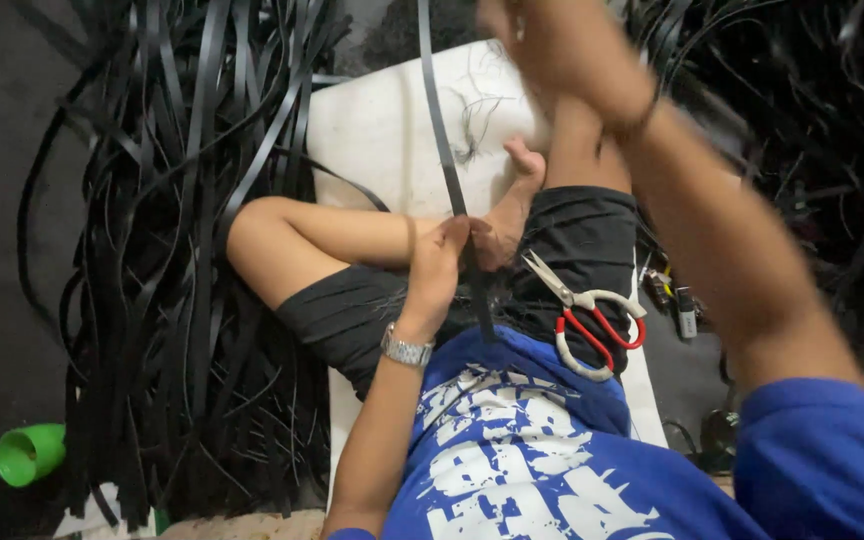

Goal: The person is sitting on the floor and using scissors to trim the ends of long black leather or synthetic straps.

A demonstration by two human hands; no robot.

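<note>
Your blue shirt (522, 440) nearest, watch (407, 350) on L wrist. Scissors (587, 320), red/white handles, blades shut, lie on your R thigh. L hand (437, 265) pinched closed on black strip (447, 170) near lap. Strip: thin, flat, matte black, runs taut from lap up past your foot. R hand (552, 45) raised far end, blurred; looks fisted, grip on strip can't tell. White mat (382, 130) under legs. Strip pile (182, 200) L side, green cup (30, 452) beside it.

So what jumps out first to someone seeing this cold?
A long black strip stretched taut down the middle, pinched low by the left hand and pulled up by the right hand. Heaps of black strips fill the left, and red-handled scissors rest on the lap.
</note>
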